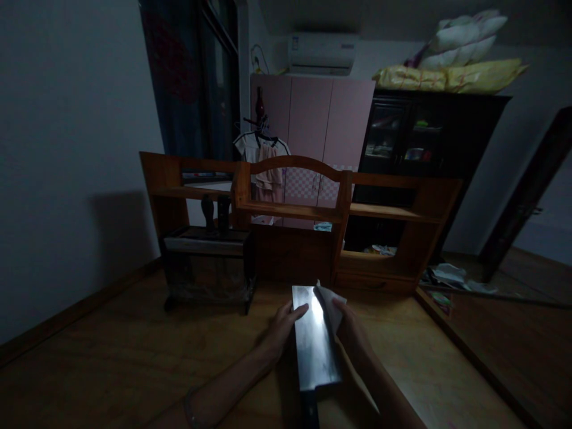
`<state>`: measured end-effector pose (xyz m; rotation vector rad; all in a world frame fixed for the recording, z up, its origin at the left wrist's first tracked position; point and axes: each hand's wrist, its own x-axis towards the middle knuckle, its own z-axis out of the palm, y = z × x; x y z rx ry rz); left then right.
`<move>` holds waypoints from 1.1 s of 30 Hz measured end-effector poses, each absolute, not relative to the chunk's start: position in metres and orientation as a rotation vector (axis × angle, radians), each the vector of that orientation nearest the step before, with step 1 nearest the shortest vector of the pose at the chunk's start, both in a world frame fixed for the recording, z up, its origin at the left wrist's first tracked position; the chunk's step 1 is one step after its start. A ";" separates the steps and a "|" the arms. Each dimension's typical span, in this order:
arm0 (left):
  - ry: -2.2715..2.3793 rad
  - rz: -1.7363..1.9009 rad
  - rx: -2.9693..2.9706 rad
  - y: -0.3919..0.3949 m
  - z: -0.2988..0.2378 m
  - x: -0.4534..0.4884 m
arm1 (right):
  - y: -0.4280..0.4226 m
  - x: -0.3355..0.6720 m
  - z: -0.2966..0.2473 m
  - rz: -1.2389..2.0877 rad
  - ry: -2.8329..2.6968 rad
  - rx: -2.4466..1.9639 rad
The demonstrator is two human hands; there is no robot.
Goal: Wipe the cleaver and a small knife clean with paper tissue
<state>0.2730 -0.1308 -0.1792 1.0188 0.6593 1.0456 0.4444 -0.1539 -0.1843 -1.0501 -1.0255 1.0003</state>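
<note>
A cleaver (316, 351) with a broad shiny blade and a black handle lies between my hands, its handle pointing toward me. My left hand (286, 322) is closed on the blade's left edge near the far end, thumb on top of the flat. A folded white tissue or cloth (331, 307) is pinched in my right hand (349, 325) and sits against the blade's right edge. The fingers under the blade are hidden. Behind on the left, a dark knife block (208, 262) stands on the desk with two black handles sticking up.
Beyond my hands a wooden shelf unit (290, 211) runs across the back of the wooden desktop (134, 369). A wall (80, 149) borders the left side. A raised wooden edge (465, 339) bounds the right. Pink cabinets (310, 119) and a dark cabinet (460, 131) stand farther back.
</note>
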 end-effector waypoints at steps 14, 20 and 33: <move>0.874 1.187 0.931 -0.129 -0.174 0.268 | -0.156 0.437 -0.181 1.285 -0.824 -0.926; 0.755 1.094 1.047 -0.129 -0.179 0.268 | -0.155 0.442 -0.184 1.330 -0.843 -0.929; 0.547 0.822 0.776 -0.139 -0.170 0.279 | -0.162 0.437 -0.174 1.446 -0.928 -0.886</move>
